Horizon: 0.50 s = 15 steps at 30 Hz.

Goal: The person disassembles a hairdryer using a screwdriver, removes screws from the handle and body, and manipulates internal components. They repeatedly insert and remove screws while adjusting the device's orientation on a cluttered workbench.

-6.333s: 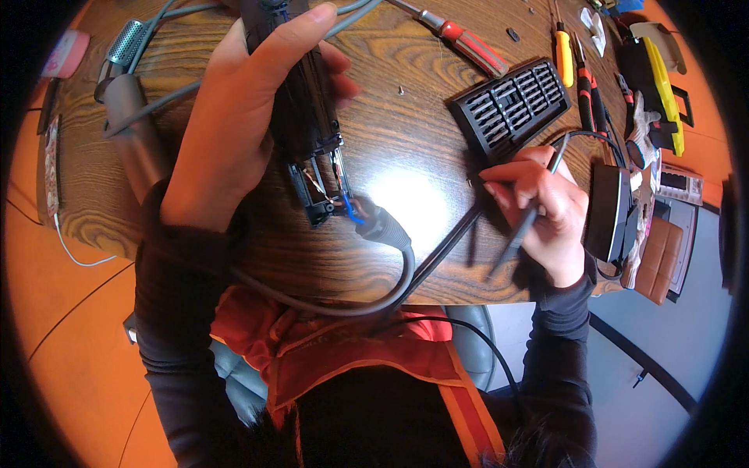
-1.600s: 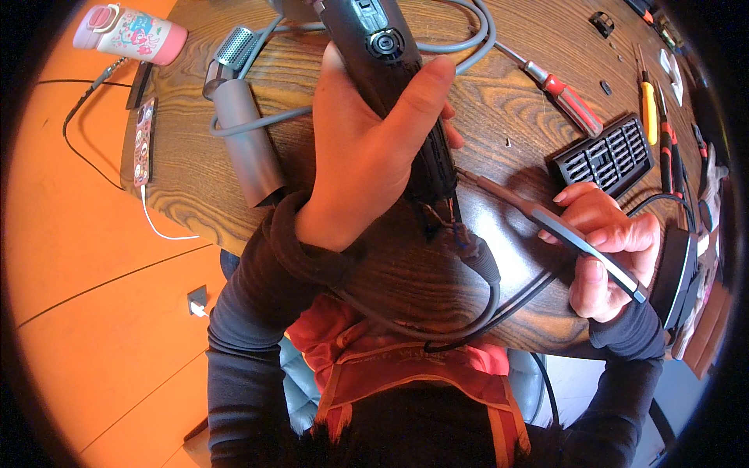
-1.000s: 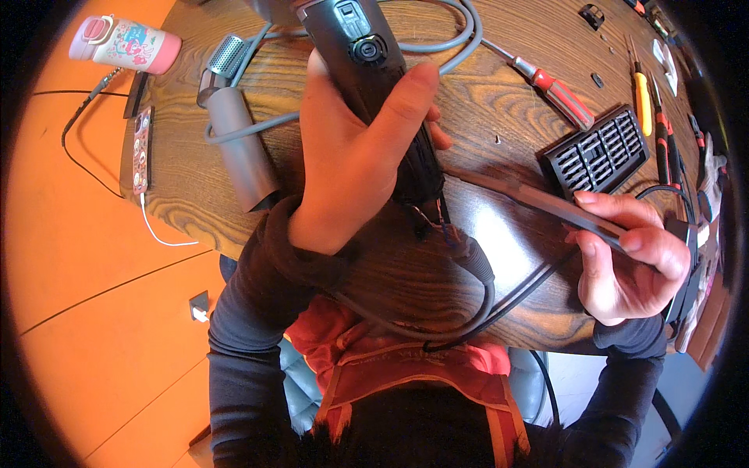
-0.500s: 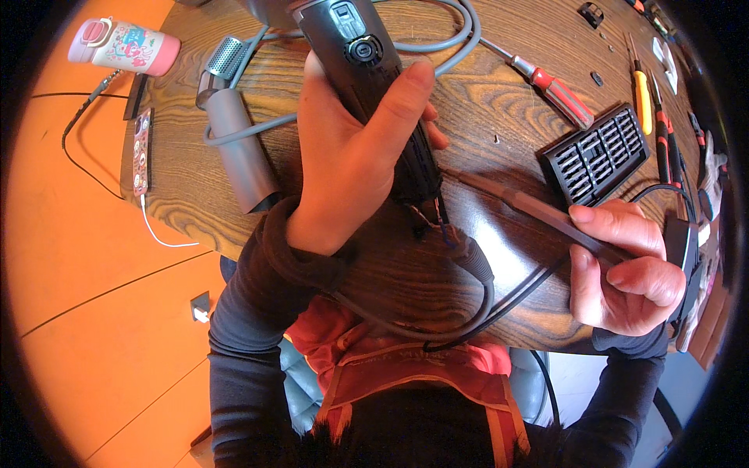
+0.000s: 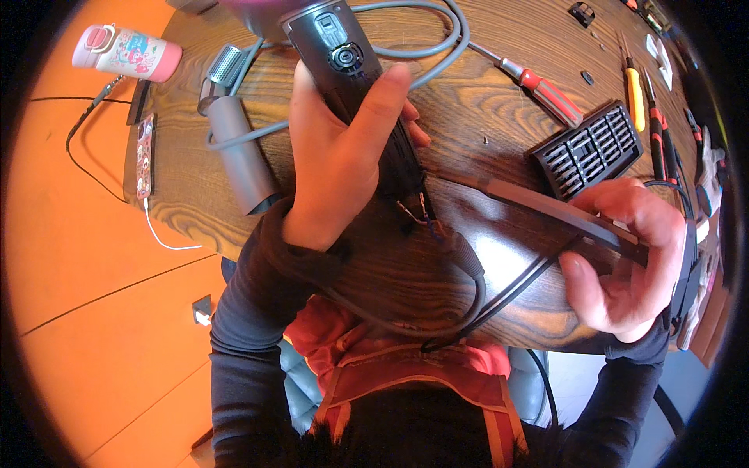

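My left hand (image 5: pixel 339 160) is closed around the black inner handle of a hair dryer (image 5: pixel 331 39), with a round button on it and a purple-grey round end at the top edge. Bare thin wires (image 5: pixel 421 210) come out of its lower end towards a ribbed cable sleeve (image 5: pixel 466 257). In my right hand (image 5: pixel 632 249) lies a slim, dark, pen-shaped tool (image 5: pixel 538 209), its thin tip pointing at the handle's lower end. The right thumb stands away from the tool while the other fingers curl about it. Whether the tip touches the handle, I cannot tell.
Left of the handle lie a grey tube (image 5: pixel 242 160) and a mesh cover (image 5: pixel 226 66), with a grey cable looped around. At the right are a bit case (image 5: pixel 589 148), a red screwdriver (image 5: pixel 550 95) and a yellow-handled tool (image 5: pixel 636 101). A pink bottle (image 5: pixel 129 54) stands far left.
The dryer handle has shifted slightly left and up with my left hand. My right thumb has moved off the pen-shaped tool and the fingers have changed their hold.
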Available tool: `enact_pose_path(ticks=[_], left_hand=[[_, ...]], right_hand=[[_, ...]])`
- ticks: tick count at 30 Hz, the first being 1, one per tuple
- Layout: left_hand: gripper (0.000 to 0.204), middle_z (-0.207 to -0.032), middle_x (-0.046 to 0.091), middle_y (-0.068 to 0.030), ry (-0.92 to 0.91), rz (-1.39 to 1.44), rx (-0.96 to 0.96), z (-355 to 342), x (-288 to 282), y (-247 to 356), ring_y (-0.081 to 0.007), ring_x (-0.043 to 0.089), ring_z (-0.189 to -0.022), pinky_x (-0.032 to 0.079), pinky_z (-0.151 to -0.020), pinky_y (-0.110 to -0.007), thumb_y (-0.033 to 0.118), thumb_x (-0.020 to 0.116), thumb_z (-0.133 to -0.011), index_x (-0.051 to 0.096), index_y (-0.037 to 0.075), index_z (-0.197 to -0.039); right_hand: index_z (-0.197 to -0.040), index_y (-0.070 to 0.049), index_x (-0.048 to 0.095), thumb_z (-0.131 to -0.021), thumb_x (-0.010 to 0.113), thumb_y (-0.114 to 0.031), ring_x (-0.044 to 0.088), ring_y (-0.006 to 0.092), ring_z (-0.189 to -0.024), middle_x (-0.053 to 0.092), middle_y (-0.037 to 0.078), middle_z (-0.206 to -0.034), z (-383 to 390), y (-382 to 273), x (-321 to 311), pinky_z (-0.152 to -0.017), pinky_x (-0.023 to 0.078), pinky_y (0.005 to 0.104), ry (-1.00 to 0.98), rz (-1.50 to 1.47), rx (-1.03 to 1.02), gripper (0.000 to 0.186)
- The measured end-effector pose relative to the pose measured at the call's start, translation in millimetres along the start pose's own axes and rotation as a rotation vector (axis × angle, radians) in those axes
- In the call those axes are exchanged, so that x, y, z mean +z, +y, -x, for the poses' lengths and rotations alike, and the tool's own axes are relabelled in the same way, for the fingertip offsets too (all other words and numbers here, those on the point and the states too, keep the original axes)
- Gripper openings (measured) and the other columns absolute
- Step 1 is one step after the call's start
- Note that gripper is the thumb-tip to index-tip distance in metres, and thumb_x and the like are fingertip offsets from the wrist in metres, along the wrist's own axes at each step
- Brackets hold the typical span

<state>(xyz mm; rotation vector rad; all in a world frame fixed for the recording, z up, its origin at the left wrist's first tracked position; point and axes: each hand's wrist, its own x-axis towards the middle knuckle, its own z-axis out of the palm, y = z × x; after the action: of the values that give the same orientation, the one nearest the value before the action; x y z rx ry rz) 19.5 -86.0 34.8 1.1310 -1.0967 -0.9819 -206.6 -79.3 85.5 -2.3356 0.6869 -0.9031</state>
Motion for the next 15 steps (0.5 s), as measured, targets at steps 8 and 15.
enact_pose_path(ticks=[8,15], left_hand=[[0.023,-0.069,0.055,-0.0107,-0.014,0.047,0.027,3.0,3.3,0.6,-0.0189,0.057,-0.053,0.047,-0.048,-0.027,0.021,0.051,-0.086,0.045,0.000,-0.089],[0.024,-0.069,0.055,-0.0107,-0.030,0.017,0.033,2.0,2.9,-0.7,-0.0190,0.057,-0.053,0.046,-0.048,-0.027,0.022,0.052,-0.086,0.044,0.000,-0.091]], right_hand=[[-0.087,0.003,0.048,-0.068,0.063,0.006,0.050,0.0225,-0.060,0.053,0.016,-0.072,2.1,-12.9,-0.6,-0.056,0.041,0.0313,0.010,0.086,0.075,0.024],[-0.084,0.003,0.053,-0.067,0.061,0.007,0.051,0.0233,-0.059,0.055,0.013,-0.072,-2.7,-12.9,-2.8,-0.054,0.041,0.0310,-0.023,0.202,-0.068,0.019]])
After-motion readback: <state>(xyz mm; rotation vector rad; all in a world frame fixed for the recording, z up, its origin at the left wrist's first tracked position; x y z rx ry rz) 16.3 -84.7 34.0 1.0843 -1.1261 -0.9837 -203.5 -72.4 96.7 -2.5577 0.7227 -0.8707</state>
